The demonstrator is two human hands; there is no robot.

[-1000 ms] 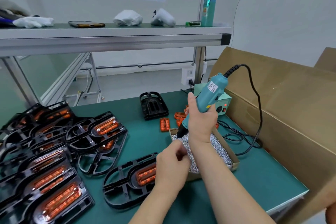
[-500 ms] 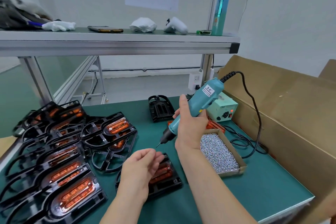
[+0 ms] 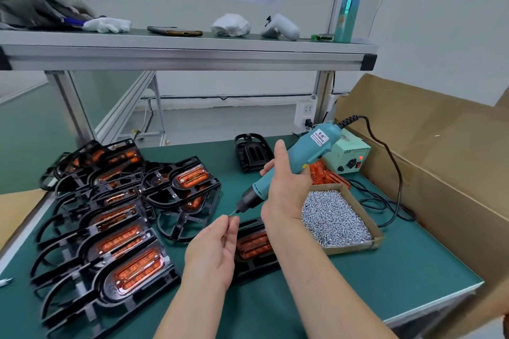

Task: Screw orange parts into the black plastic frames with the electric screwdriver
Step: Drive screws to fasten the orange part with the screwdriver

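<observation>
My right hand (image 3: 286,187) grips the teal electric screwdriver (image 3: 300,157), tilted with its bit pointing down-left. My left hand (image 3: 213,249) pinches a small screw (image 3: 230,216) between thumb and fingertips right at the bit's tip. Below both hands lies a black plastic frame (image 3: 254,261) with an orange part (image 3: 252,245) seated in it, partly hidden by my left hand and right forearm. A cardboard tray of silver screws (image 3: 333,217) sits just right of my right wrist.
Several black frames with orange parts (image 3: 110,223) are piled on the left of the green mat. A bare black frame (image 3: 252,151) stands at the back, loose orange parts (image 3: 325,176) and the power supply box (image 3: 349,157) behind the tray. A large cardboard box (image 3: 440,159) walls the right side.
My left hand has risen from the screw tray and brought a screw to the bit. The screwdriver has lifted off the tray and swung left above the frame. The view has shifted downward.
</observation>
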